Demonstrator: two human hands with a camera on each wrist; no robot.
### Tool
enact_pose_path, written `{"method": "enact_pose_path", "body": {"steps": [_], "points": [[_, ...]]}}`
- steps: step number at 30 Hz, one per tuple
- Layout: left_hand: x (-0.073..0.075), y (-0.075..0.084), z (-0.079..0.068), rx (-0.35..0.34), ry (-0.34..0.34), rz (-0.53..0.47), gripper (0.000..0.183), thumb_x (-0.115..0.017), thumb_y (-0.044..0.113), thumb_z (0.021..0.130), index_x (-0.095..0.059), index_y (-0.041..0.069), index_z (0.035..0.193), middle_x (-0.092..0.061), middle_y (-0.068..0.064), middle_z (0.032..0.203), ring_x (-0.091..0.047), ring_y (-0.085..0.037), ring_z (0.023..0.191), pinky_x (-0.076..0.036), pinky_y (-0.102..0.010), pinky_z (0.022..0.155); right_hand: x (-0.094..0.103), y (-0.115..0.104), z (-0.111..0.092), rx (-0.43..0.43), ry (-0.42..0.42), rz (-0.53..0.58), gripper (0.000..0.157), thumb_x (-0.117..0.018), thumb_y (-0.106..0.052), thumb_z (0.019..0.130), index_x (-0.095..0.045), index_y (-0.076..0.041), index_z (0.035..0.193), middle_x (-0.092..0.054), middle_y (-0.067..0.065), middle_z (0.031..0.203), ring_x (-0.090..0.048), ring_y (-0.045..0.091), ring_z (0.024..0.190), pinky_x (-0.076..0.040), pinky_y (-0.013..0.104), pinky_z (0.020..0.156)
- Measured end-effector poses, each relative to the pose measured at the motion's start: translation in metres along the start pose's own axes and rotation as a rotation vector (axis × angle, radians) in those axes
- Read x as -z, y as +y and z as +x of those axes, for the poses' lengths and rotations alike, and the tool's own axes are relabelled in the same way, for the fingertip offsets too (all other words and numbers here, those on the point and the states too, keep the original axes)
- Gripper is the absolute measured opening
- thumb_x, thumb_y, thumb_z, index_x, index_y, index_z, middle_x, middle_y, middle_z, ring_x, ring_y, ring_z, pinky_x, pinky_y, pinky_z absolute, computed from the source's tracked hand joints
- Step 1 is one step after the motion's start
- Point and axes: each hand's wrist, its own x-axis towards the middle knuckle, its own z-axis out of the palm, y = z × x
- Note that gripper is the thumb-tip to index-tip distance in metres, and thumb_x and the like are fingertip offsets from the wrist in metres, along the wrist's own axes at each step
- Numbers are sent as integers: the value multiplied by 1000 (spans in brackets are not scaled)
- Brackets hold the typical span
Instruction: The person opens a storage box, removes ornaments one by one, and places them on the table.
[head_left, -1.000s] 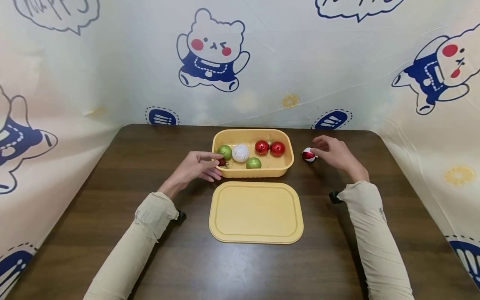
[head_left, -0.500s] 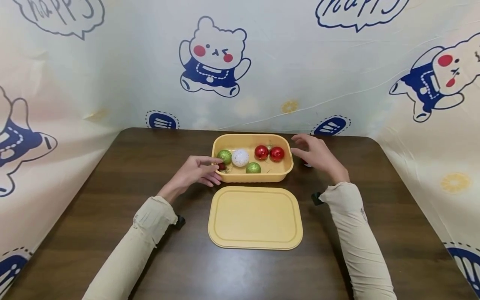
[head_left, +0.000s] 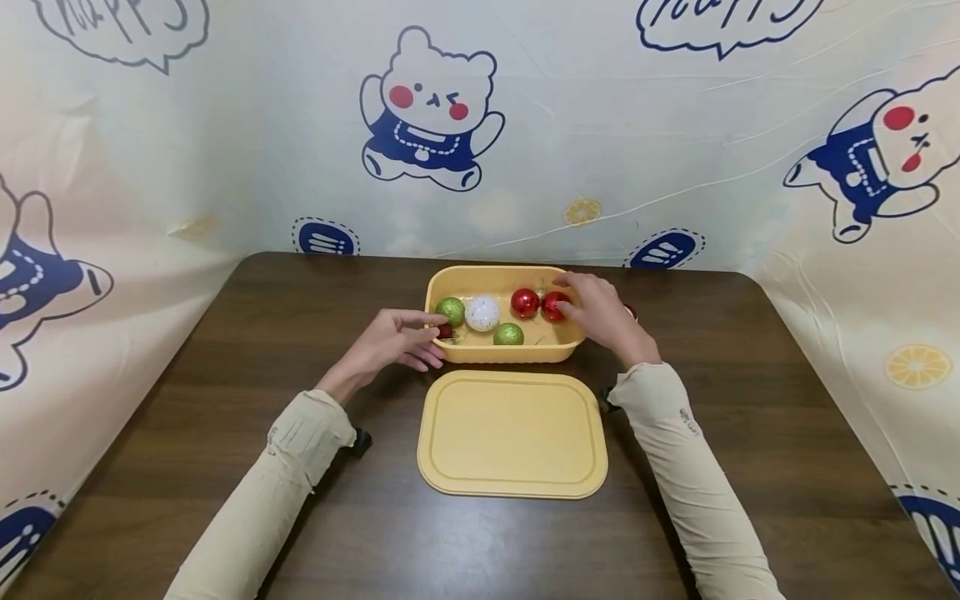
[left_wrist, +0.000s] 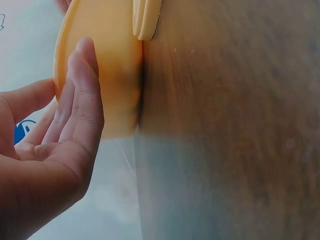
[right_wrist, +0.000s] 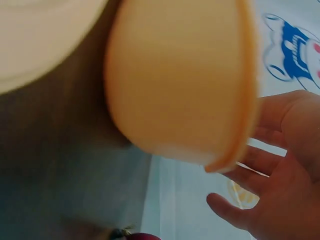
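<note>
A yellow plastic box [head_left: 510, 354] holds green glitter balls [head_left: 508, 334], a speckled white ball [head_left: 482, 313], shiny red balls [head_left: 525, 302] and a dark red one [head_left: 446, 331]. My left hand [head_left: 396, 337] holds the box's front left corner, one finger over the rim and others along the outer wall. Reaching over the right end, my right hand [head_left: 606, 312] has its fingertips at the rightmost red ball; whether they touch it is unclear. In the right wrist view those fingertips pass behind the box rim. A red and white ball [head_left: 631, 312] on the table is mostly hidden behind this hand.
The flat yellow lid [head_left: 512, 435] lies just in front of the box on the dark wooden table [head_left: 480, 550]. A printed cloth [head_left: 562, 108] with cartoon bears hangs behind the table and at both sides.
My right hand has left the red and white ball on the table and moved left, over the box's right end. The left hand has stayed at its corner.
</note>
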Motion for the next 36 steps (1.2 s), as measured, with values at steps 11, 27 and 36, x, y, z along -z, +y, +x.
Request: {"method": "enact_pose_path", "body": {"steps": [11, 27, 36], "points": [[-2, 1, 0, 4, 5, -8, 40, -61, 18, 101, -58, 1, 137, -73, -23, 92, -74, -32, 79, -61, -40, 68, -22, -2, -1, 87, -10, -146, 34, -68, 5, 87, -67, -3, 121, -60, 17, 116, -56, 32, 103, -51, 49, 98], [-1, -1, 0, 4, 16, 9, 39, -60, 17, 101, -59, 2, 136, -73, -23, 92, -74, -33, 80, -61, -41, 68, -23, -3, -2, 37, -59, -122, 38, -75, -7, 89, -65, -4, 125, -56, 18, 127, -48, 35, 120, -45, 51, 105], [-1, -2, 2, 16, 15, 10, 38, -60, 17, 101, -59, 3, 137, -73, -22, 92, -74, -33, 80, -61, -41, 69, -23, -1, -1, 37, -62, -91, 37, -74, -7, 89, -65, -4, 125, -57, 17, 125, -50, 34, 118, -44, 51, 106]]}}
